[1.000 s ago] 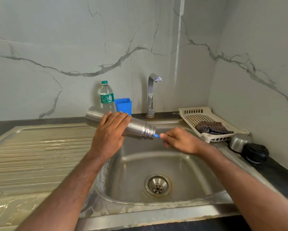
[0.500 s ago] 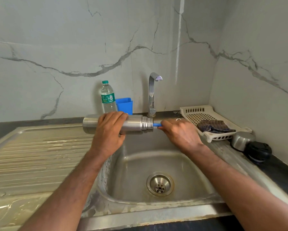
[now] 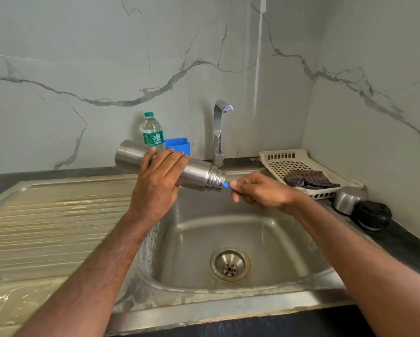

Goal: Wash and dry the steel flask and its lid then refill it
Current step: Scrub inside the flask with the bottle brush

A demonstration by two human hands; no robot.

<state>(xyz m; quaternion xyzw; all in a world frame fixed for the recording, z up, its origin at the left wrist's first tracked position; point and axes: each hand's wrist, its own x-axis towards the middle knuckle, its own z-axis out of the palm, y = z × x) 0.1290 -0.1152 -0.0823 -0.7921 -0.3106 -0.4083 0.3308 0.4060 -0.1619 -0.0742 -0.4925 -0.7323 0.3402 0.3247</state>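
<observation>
Sink basin [image 3: 289, 239], centre and lower right of frame: steel, bare, drain at bottom centre. Tap [image 3: 218, 132] stands at upper centre; no water visible from the spout.

Steel flask [image 3: 199, 175], centre of frame, above the basin's upper left rim: lid off, long axis near horizontal, base toward the upper left, threaded mouth toward the right and tipped slightly down.

Left hand [image 3: 159, 183]: fingers wrapped over the flask's mid-body from the near side, carrying its weight.

Right hand [image 3: 260, 193], just right of the mouth: fingers curled, pinching a thin blue handle [image 3: 226, 184]. Only a short stub shows between fingertips and mouth; the rest sits inside the flask, on its axis. Judged a bottle brush; the head is hidden.

Judgement: interior scrubbing is in hand. The coming stroke must run along the flask's axis, right hand driving, left hand bracing.

2 lid parts, steel cup [image 3: 347, 199] and black stopper [image 3: 372, 215], rest at right edge, well apart from both hands.
</observation>
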